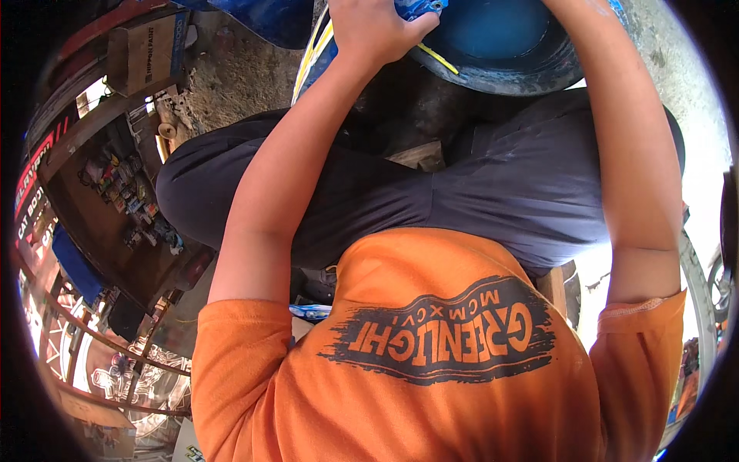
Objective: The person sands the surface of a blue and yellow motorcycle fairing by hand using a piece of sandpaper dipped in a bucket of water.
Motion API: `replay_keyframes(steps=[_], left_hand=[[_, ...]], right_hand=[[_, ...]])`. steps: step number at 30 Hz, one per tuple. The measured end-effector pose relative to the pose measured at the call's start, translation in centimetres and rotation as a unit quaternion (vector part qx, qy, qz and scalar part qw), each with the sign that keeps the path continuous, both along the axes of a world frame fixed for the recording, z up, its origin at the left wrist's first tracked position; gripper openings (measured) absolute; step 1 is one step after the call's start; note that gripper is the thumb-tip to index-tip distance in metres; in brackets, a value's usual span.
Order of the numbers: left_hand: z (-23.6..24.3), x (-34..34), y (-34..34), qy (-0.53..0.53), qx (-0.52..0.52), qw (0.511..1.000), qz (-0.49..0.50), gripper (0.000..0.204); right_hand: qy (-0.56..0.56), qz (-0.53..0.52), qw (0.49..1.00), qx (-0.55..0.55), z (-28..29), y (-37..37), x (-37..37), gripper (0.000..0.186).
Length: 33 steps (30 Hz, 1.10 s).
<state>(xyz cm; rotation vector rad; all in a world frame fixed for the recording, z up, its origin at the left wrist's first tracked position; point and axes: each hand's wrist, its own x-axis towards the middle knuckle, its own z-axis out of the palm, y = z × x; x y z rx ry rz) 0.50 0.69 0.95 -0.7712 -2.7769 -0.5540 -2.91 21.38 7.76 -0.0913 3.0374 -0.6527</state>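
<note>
At the top edge my left hand [373,29] is closed on a glossy blue panel [322,55] with white and yellow stripes. Its thumb points right, beside a blue end of the panel; the other fingers are mostly cut off by the frame. Just right of this hand stands a dark round tub [512,83] holding bluish, cloudy water. A thin yellow strip [439,59] shows against the tub's near rim. My right forearm [627,115] reaches up past the tub's right side, and the hand itself lies beyond the top edge.
My bent legs in dark trousers [531,169] lie close below the tub. On the left are a brown cardboard box [150,55] and a wooden shelf [100,223] with many small items. Bare concrete floor [227,73] shows between box and tub.
</note>
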Motion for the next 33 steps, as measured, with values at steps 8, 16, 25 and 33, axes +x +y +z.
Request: replay_keyframes(steps=[8, 16, 25, 33], left_hand=[[-0.1, 0.0, -0.1, 0.0, 0.004, 1.0, 0.001, 0.098], [0.0, 0.0, 0.0, -0.007, -0.009, 1.0, 0.006, 0.098], [0.0, 0.0, 0.0, -0.004, -0.009, 1.0, 0.003, 0.097], [-0.1, 0.0, 0.2, -0.011, -0.011, 1.0, 0.009, 0.097]], right_hand=[[-0.017, 0.034, 0.999, 0.002, 0.2, -0.4, 0.1, 0.025], [-0.006, 0.01, 1.0, -0.009, -0.6, 0.1, -0.7, 0.025], [0.031, 0.005, 0.999, -0.036, -0.6, 0.0, -0.5, 0.024], [0.015, -0.013, 0.999, -0.031, -1.5, 0.3, -0.9, 0.026]])
